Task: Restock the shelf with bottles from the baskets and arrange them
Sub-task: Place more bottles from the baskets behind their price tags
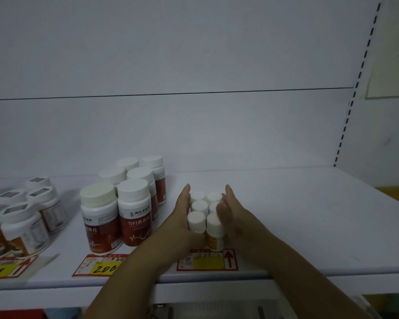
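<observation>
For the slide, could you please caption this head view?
Left hand and right hand square up six small white-capped bottles on the white shelf, beside red-labelled bottles.

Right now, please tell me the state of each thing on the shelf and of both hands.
Small white-capped bottles: upright, capped, packed in two rows, pressed between both hands.
Left hand: open, flat against the cluster's left side.
Right hand: open, flat against the cluster's right side.
Red-label bottles: upright, capped, grouped together.
Bottles at far left: upright, capped.
Price tags: lying flat at the shelf edge.
</observation>
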The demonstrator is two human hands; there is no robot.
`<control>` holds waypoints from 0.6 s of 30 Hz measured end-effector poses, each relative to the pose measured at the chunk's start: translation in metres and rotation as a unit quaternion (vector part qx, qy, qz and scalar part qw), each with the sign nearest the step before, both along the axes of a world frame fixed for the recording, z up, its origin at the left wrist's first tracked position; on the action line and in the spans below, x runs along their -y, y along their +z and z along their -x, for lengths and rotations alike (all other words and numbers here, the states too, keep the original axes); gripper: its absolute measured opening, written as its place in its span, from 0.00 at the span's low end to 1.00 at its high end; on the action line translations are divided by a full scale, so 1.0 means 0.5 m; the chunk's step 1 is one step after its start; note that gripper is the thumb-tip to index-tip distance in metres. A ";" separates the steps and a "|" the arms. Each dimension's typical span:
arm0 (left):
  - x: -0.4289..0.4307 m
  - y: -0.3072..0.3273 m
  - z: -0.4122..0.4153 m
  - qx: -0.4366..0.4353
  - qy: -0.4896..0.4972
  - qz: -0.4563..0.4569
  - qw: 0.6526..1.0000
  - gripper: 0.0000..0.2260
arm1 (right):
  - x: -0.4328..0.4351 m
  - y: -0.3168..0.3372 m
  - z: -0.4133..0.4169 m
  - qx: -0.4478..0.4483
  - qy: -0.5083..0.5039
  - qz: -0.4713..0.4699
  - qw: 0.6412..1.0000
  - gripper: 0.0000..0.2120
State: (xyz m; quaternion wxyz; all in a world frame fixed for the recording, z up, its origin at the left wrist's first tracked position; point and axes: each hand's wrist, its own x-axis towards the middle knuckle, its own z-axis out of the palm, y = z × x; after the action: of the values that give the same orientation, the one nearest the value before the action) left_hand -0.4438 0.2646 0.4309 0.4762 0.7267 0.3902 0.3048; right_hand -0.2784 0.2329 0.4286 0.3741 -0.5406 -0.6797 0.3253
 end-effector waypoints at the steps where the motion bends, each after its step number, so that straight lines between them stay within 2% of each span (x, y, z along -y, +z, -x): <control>1: 0.004 0.003 -0.002 -0.005 0.003 -0.003 1.000 0.52 | 0.001 0.000 0.001 0.017 0.018 0.004 1.000 0.58; 4: 0.012 0.013 -0.005 -0.008 0.008 0.018 1.000 0.49 | -0.001 -0.004 0.005 0.056 0.032 0.010 0.998 0.61; 7: 0.012 0.016 -0.002 -0.009 0.010 0.033 0.999 0.49 | -0.002 -0.006 0.006 0.058 0.023 0.004 0.998 0.59; 11: 0.016 0.017 -0.005 -0.041 0.019 0.005 0.999 0.48 | 0.001 -0.005 0.011 0.038 0.029 0.001 0.999 0.55; 18: 0.035 0.024 -0.010 -0.044 0.045 -0.005 0.998 0.47 | -0.001 -0.003 0.010 0.052 0.029 -0.002 0.998 0.49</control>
State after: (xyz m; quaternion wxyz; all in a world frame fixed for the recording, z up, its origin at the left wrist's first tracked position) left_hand -0.4388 0.2469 0.4431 0.4407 0.7237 0.4413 0.2955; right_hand -0.2837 0.2334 0.4269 0.3294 -0.5363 -0.7144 0.3059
